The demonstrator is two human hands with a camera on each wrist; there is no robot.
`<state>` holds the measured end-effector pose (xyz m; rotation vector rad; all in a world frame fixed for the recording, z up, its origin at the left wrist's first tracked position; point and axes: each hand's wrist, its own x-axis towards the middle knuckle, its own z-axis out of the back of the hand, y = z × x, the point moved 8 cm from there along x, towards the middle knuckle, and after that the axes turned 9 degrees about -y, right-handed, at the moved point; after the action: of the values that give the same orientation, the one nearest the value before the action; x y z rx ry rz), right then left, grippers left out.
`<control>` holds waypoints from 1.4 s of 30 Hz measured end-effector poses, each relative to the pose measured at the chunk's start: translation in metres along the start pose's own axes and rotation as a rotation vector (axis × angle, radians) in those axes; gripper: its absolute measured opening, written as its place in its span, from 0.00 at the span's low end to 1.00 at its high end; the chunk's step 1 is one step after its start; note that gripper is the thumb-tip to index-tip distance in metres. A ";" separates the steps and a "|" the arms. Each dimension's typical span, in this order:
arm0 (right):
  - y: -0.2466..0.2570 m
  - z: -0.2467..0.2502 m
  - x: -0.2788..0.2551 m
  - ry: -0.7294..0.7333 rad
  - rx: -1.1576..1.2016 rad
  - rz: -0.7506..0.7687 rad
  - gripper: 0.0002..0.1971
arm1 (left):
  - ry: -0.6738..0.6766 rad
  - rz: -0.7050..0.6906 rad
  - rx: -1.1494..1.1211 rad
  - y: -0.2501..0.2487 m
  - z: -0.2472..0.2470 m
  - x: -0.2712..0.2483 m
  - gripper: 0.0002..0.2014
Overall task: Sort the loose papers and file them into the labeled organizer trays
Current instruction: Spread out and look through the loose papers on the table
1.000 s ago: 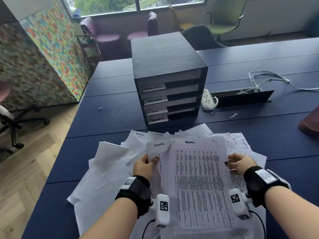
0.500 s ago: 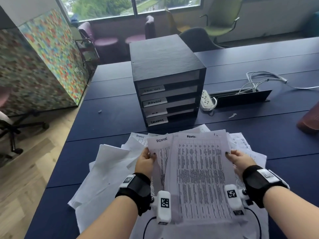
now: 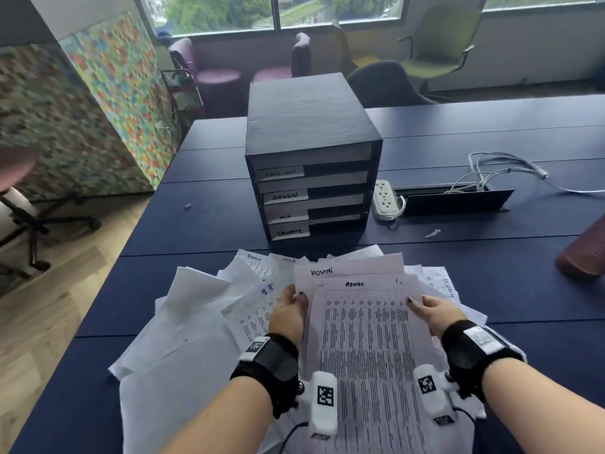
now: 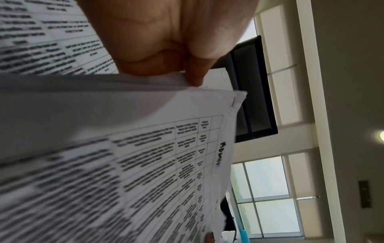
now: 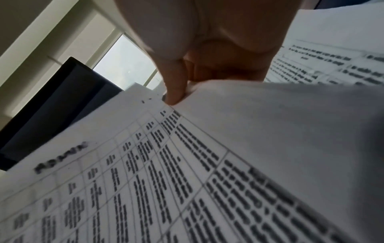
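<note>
I hold a small stack of printed ADMIN papers (image 3: 366, 339) above the loose paper pile (image 3: 183, 326). My left hand (image 3: 289, 311) grips the stack's left edge, thumb on top. My right hand (image 3: 432, 311) grips its right edge the same way. In the left wrist view my left hand (image 4: 187, 72) pinches the ADMIN papers (image 4: 145, 156). In the right wrist view my right hand (image 5: 178, 92) pinches the same ADMIN papers (image 5: 166, 164). The black organizer (image 3: 311, 132) stands just beyond the pile, with several labeled trays; the ADMIN tray (image 3: 286, 195) is second from the top.
A white power strip (image 3: 386, 199) and a black cable box (image 3: 455, 201) with white cables (image 3: 504, 168) lie right of the organizer. A reddish object (image 3: 586, 253) sits at the table's right edge. Chairs stand behind the dark blue table (image 3: 203, 231).
The two ADMIN sheets have been drawn together into one stack between my hands and lifted slightly toward the organizer. Both hands keep their grip.
</note>
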<state>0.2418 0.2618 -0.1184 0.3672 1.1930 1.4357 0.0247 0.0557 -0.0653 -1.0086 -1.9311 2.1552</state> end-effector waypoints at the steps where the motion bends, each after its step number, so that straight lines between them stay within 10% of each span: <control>1: 0.001 0.005 0.001 -0.037 -0.011 0.012 0.07 | -0.021 -0.023 0.060 -0.002 0.001 -0.004 0.10; 12: 0.015 0.003 0.009 0.004 0.194 -0.087 0.06 | -0.060 0.005 0.148 0.009 -0.005 -0.014 0.31; 16: 0.021 -0.007 0.009 0.047 0.193 -0.080 0.09 | -0.019 -0.078 0.179 0.004 -0.015 -0.015 0.08; 24: 0.035 -0.017 0.001 0.230 0.308 -0.058 0.51 | -0.123 -0.095 0.058 0.000 0.002 -0.003 0.05; 34: 0.038 -0.045 -0.016 0.297 0.116 -0.040 0.11 | -0.103 -0.119 0.209 -0.004 0.019 0.024 0.07; 42: 0.024 -0.041 -0.005 0.096 -0.064 -0.012 0.14 | -0.222 -0.240 0.642 -0.054 0.071 0.093 0.11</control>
<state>0.1972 0.2438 -0.1145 0.2485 1.2208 1.4913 -0.1034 0.0489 -0.0550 -0.4168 -1.1796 2.5420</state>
